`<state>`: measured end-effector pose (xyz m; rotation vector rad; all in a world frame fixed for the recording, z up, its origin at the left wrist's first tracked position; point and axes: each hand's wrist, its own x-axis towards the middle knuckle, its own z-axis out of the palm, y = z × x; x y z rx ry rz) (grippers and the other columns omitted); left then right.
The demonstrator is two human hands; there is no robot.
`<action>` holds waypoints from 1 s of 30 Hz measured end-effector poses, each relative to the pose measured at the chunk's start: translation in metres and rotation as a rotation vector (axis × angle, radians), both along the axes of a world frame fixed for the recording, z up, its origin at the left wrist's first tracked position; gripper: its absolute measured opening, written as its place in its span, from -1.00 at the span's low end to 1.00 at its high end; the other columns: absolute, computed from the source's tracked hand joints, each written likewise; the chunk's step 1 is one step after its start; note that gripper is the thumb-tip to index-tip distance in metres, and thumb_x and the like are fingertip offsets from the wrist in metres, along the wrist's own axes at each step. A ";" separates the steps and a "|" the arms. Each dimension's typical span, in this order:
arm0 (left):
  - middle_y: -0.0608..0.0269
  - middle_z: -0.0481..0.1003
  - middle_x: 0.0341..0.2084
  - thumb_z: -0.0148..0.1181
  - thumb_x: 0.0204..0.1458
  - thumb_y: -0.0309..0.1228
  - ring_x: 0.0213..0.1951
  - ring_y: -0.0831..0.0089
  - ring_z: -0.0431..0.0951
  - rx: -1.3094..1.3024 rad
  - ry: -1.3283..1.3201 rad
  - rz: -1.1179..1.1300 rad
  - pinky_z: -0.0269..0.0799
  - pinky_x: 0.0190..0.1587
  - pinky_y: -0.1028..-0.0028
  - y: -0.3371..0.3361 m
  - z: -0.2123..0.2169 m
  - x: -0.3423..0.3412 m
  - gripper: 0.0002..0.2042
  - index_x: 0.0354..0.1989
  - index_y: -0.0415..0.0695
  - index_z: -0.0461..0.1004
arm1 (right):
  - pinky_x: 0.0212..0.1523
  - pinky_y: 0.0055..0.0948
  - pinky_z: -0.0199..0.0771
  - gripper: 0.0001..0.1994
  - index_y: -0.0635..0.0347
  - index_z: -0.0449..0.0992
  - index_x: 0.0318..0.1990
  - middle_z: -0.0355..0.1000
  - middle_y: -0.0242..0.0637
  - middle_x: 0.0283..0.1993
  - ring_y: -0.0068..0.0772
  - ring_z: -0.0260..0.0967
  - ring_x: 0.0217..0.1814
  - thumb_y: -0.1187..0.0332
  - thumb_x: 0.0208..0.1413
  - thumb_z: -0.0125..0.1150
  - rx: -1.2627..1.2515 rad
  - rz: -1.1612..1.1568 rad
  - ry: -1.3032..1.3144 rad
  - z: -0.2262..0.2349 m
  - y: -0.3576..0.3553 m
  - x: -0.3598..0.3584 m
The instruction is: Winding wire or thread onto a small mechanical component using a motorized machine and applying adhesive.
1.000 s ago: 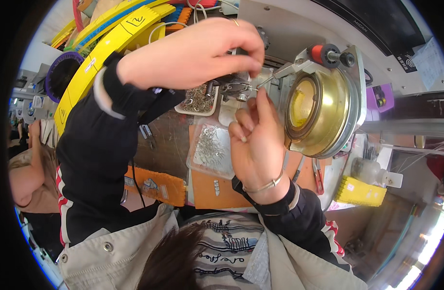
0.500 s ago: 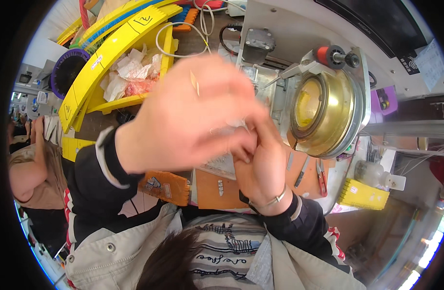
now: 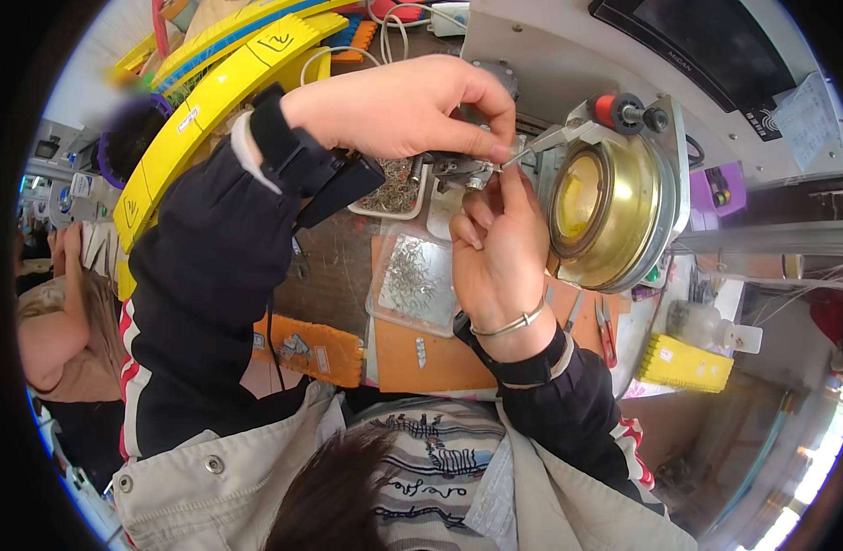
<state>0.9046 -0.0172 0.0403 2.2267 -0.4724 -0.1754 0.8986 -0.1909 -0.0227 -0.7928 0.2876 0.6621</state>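
My left hand [image 3: 408, 110] reaches across from the left with its thumb and fingers pinched together at a small metal clamp-like fixture [image 3: 463, 172]. My right hand [image 3: 504, 253] comes up from below, palm partly turned up and fingers curled, its fingertips meeting the left ones at the fixture's right end. What either pinch holds is too small to make out. Nearer me lies a clear plastic tray [image 3: 385, 298] with many fine metal pieces [image 3: 410, 274] in it. Behind my left wrist, partly covered, a white tray [image 3: 381, 214] holds more small metal parts.
A brass-coloured wheel [image 3: 614, 216] is mounted right of my hands, under a red spool [image 3: 614, 110]. Red-handled snips [image 3: 608, 340] lie on an orange board [image 3: 440, 363]. Curved yellow bins [image 3: 196, 115] stand at left; a person [image 3: 59, 331] sits beyond them. A dark screen [image 3: 697, 46] hangs at upper right.
My left hand has moved up and away from me, and my right hand has risen to the fixture. The trays of metal pieces now show; my left arm covers much of the nearest yellow bin.
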 end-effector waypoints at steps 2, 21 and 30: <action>0.16 0.49 -0.21 0.20 0.16 -0.46 -0.12 0.31 0.48 0.018 -0.126 0.087 0.38 0.02 0.38 -0.005 0.010 -0.014 -0.88 -0.34 -0.27 0.46 | -0.59 -0.65 -0.09 -0.81 0.05 0.37 -0.08 0.21 -0.58 -0.41 -0.75 -0.03 -0.58 0.17 0.39 0.02 0.013 0.057 0.046 0.000 -0.011 -0.007; 0.34 0.60 -0.04 0.29 -0.15 -0.49 0.20 0.13 0.45 0.329 -0.916 0.510 0.24 0.26 0.11 -0.076 -0.047 -0.090 -0.75 -0.23 0.01 0.67 | -0.56 -0.67 -0.08 -0.82 0.11 0.36 -0.23 0.12 -0.58 -0.51 -0.76 -0.06 -0.58 0.24 0.40 0.02 0.038 0.474 -0.163 0.023 -0.081 -0.032; 0.33 0.67 -0.29 0.37 -0.10 -0.55 0.13 0.10 0.55 0.100 -0.907 0.426 0.21 0.30 0.06 -0.071 -0.049 -0.092 -0.77 -0.23 -0.05 0.62 | -0.30 -0.57 0.40 -0.83 0.23 0.50 -0.01 0.45 -0.43 -0.36 -0.57 0.39 -0.32 0.44 0.31 0.08 -0.676 0.575 -0.900 0.015 -0.125 -0.021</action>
